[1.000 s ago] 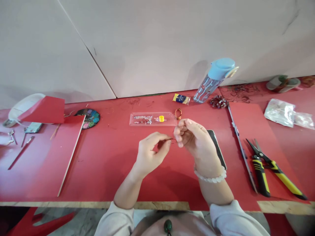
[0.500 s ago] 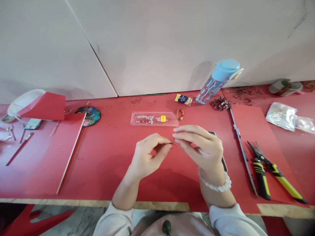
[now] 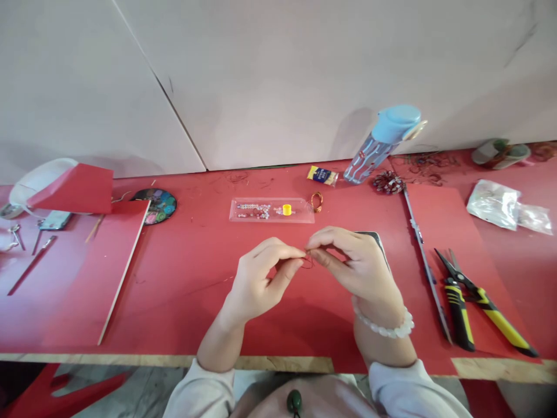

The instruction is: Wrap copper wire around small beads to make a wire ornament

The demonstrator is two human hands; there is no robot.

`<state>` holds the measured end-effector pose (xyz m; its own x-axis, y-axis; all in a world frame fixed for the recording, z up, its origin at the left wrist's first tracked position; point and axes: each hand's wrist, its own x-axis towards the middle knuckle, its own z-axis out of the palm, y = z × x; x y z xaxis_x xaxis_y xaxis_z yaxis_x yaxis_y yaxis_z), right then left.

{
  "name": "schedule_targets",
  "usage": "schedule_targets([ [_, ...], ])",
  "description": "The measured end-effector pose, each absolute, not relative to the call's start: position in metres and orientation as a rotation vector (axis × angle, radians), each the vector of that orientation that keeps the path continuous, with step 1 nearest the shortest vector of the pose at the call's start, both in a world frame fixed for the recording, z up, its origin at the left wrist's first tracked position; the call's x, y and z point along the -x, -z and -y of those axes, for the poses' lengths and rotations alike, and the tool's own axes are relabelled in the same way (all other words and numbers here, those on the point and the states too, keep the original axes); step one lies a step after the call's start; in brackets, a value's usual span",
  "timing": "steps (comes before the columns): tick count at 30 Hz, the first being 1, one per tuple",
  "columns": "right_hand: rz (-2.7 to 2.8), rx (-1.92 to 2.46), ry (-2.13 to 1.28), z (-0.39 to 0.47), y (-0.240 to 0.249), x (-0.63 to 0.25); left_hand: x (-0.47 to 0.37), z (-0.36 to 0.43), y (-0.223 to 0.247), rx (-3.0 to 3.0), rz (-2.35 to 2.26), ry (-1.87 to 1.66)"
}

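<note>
left hand (image 3: 263,280) and right hand (image 3: 359,264), fingertips just beside each other above the red table (image 3: 187,255): each seems to pinch one thin reddish cord (image 3: 310,266), looped between them, the strand being too fine to trace. cord judged very light, soft and limp, apt to kink or slip, best held near its end between thumb and forefinger. beyond: one clear tray (image 3: 305,219), small beads (image 3: 253,207) and yellow cap (image 3: 286,209) within; farther, one blue-lidded bottle (image 3: 378,142).

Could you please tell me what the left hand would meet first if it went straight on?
Probably the right hand, which is just ahead in the picture, though depth is unclear.
</note>
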<state>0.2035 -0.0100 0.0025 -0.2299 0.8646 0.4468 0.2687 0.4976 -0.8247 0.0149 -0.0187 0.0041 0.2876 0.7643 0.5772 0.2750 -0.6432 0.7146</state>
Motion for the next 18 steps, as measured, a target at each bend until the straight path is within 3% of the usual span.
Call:
schedule_targets([
  [5, 1.310, 0.961, -1.258, 0.008, -0.001, -0.189, -0.014, 0.016, -0.003, -2.069, -0.937, -1.334],
  [18, 1.146, 0.799, -1.667, -0.007, 0.006, -0.195, -0.012, 0.015, -0.007, -1.999, -0.989, -1.314],
])
